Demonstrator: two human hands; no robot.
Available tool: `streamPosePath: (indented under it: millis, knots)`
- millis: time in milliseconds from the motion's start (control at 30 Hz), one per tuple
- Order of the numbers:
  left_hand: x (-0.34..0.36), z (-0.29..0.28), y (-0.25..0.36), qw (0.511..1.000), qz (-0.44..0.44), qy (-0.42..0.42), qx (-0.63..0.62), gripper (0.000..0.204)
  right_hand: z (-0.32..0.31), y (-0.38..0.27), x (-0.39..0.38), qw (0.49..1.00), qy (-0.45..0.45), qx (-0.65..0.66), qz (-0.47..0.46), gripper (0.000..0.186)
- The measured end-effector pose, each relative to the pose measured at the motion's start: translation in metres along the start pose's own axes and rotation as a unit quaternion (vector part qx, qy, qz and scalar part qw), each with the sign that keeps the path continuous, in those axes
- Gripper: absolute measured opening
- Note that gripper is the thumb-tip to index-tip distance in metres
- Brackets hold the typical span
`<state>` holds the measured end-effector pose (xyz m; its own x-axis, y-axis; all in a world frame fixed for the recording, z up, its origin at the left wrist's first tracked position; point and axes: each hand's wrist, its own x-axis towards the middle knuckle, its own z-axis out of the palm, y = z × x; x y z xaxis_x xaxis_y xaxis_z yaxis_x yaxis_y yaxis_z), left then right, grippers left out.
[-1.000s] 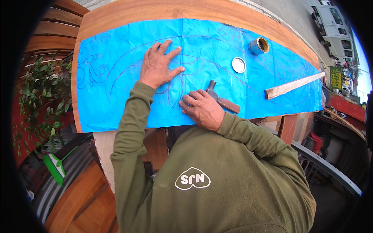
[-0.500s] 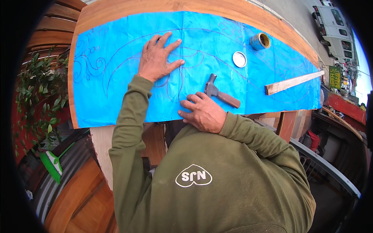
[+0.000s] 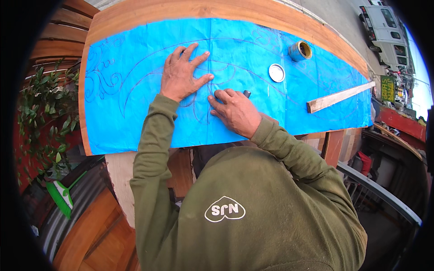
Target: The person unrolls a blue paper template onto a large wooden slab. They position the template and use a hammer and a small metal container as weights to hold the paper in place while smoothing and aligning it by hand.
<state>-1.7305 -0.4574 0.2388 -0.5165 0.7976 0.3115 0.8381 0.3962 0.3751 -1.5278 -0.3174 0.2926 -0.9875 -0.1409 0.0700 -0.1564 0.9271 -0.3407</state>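
Observation:
A blue sheet [image 3: 149,131] drawn with dark curved lines and scrolls lies over a wooden panel [image 3: 135,13]. Flat on its left-middle part rests my left hand [image 3: 180,74], fingers spread and holding nothing. My right hand [image 3: 236,113] is just to the right of the sheet's vertical crease, fingers bent and a little apart, tips on the sheet. I see nothing in it, though the underside is hidden. Behind that hand lies a hammer [image 3: 247,94], mostly covered, its dark head end showing past the knuckles.
An open tin can [image 3: 299,51] and its round lid [image 3: 276,72] sit on the sheet to the right, near a wooden strip [image 3: 339,98]. Leafy plants [image 3: 49,108] and a green broom [image 3: 61,196] are at the left. A white van [image 3: 386,34] stands beyond, at the far right.
My right hand has moved forward from the sheet's near edge toward the crease, now covering most of the hammer. My left hand stays spread on the sheet. The whole view has shifted slightly.

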Motion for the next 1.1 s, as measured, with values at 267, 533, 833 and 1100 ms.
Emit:
streamPosePath:
  millis: [267,533,833,1100]
  knots:
    - [0.004,-0.002,0.007,1.0,-0.017,0.011,-0.002,0.063,0.0,0.009,0.021,0.994,0.008,0.05,0.094,0.041]
    - [0.01,0.0,0.006,0.999,-0.035,0.027,-0.007,0.048,-0.005,0.01,0.01,0.997,-0.018,0.043,0.053,0.038]
    - [0.013,0.002,0.01,0.998,-0.044,0.038,0.0,0.039,0.009,0.026,0.029,0.991,-0.022,0.057,0.116,0.04]
    - [0.023,0.001,0.019,0.997,-0.025,0.016,0.07,0.056,0.011,0.023,0.027,0.988,-0.033,0.057,0.136,0.041]
